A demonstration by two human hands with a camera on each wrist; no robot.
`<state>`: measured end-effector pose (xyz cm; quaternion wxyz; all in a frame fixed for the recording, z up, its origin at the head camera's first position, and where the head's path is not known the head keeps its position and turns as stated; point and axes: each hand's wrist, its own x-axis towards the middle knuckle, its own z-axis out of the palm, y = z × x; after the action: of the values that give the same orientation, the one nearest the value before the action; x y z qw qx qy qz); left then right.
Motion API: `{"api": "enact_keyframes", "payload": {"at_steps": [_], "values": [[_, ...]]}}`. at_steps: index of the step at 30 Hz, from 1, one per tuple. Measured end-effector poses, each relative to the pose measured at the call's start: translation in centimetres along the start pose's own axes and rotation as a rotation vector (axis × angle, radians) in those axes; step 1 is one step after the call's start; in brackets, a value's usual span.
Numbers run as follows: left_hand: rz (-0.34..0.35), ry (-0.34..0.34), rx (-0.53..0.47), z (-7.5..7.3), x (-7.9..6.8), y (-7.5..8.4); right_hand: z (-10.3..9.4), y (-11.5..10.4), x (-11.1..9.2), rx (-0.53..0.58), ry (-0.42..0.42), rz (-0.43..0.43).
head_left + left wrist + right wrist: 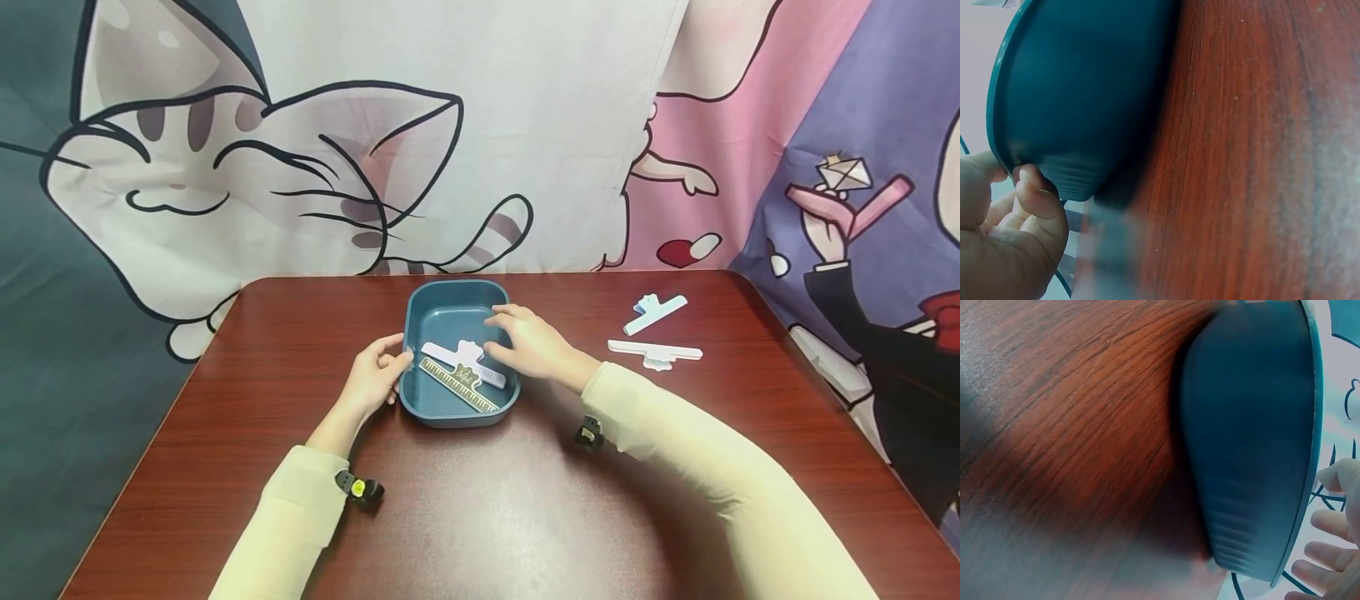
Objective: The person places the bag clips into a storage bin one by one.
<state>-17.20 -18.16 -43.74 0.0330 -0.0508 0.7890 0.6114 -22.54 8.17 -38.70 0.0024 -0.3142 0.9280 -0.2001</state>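
Observation:
A blue-green rectangular bin stands on the table between the two hands. My left hand pinches the bin's left rim between thumb and fingers; the left wrist view shows this hand at the rim too. Over the right rim reaches my right hand, its fingers spread loosely and nothing seen in them. In the right wrist view that hand is just beyond the bin's edge. Inside the bin lie a white long paper clip and a gold one with ruler-like marks, side by side and slanted.
To the right on the brown table lie two more long clips, a pale blue one and a white one. A cartoon-printed curtain hangs behind the table's far edge. Both wrists wear small black cameras.

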Motion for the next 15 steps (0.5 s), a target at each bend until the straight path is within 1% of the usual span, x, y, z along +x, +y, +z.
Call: {"api": "enact_keyframes", "payload": {"at_steps": [15], "values": [[0.001, -0.001, -0.007, 0.0, -0.06, 0.02, -0.05, 1.02, -0.93, 0.044, 0.05, -0.001]]}}
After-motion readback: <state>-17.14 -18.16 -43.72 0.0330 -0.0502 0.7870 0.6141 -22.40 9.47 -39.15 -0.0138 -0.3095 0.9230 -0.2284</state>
